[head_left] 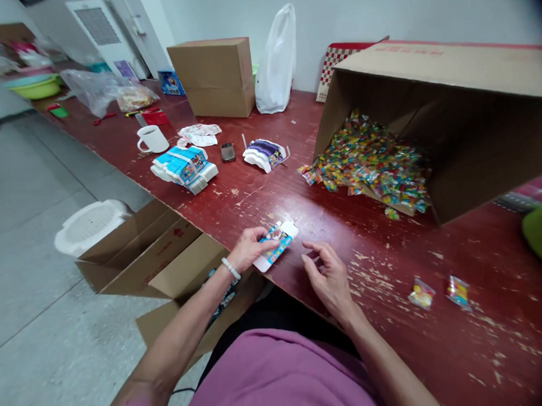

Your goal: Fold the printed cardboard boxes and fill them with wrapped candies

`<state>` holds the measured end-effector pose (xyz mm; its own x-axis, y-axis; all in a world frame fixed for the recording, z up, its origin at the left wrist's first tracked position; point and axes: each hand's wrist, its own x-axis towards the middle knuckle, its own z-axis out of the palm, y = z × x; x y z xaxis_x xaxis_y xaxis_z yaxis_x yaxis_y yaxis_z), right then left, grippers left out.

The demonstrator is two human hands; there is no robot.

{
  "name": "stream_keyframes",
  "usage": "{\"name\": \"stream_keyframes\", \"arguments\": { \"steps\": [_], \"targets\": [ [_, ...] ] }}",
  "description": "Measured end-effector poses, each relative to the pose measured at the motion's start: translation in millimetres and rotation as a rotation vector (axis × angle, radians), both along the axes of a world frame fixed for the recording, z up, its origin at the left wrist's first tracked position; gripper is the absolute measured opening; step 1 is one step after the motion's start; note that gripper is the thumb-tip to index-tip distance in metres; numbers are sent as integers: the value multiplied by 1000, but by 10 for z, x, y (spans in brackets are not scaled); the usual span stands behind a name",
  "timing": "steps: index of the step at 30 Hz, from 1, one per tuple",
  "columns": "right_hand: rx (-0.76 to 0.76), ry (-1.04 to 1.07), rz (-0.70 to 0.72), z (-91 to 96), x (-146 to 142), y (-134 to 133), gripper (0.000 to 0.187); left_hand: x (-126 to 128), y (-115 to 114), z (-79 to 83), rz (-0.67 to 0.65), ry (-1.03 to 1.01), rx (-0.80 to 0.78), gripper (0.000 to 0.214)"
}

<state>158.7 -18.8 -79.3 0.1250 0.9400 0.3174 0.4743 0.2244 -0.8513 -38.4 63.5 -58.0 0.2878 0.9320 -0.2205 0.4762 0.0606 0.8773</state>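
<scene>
My left hand (pixel 250 249), with a white bead bracelet at the wrist, grips a small blue printed carton (pixel 279 241) at the table's front edge. The carton's white end flap points away from me. Just right of it my right hand (pixel 327 275) hovers with bent fingers apart and nothing in them. Two wrapped candy packets, one (pixel 421 293) nearer my right hand and another (pixel 458 292) beyond it, lie on the table to the right. Many more candy packets (pixel 372 156) spill from a large cardboard box (pixel 472 68) tipped on its side.
A bundle of flat blue cartons (pixel 184 165), a purple carton bundle (pixel 265 153), a mobile phone (pixel 228 152) and a white mug (pixel 152 139) stand or lie farther back. Behind them are a closed cardboard box (pixel 216 80) and a white bag (pixel 277 65). Below left sits an open cardboard box (pixel 165 255).
</scene>
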Motion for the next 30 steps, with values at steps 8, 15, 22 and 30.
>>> {"name": "stream_keyframes", "arguments": {
  "steps": [8, 15, 22, 30],
  "targets": [
    [-109, -7, 36, 206, 38, 69, 16, 288, -407, 187, -106, 5, 95, 23],
    [-385, 233, 175, 303, 145, -15, 9, 309, -367, 194, -463, -334, -396, 38],
    [-322, 130, 259, 512, 125, -103, 5, 300, -325, 128, -638, -462, -712, 40],
    [-391, 117, 549, 573, 266, -114, 7, 341, -385, 358, -519, -309, -552, 45]
  ]
}}
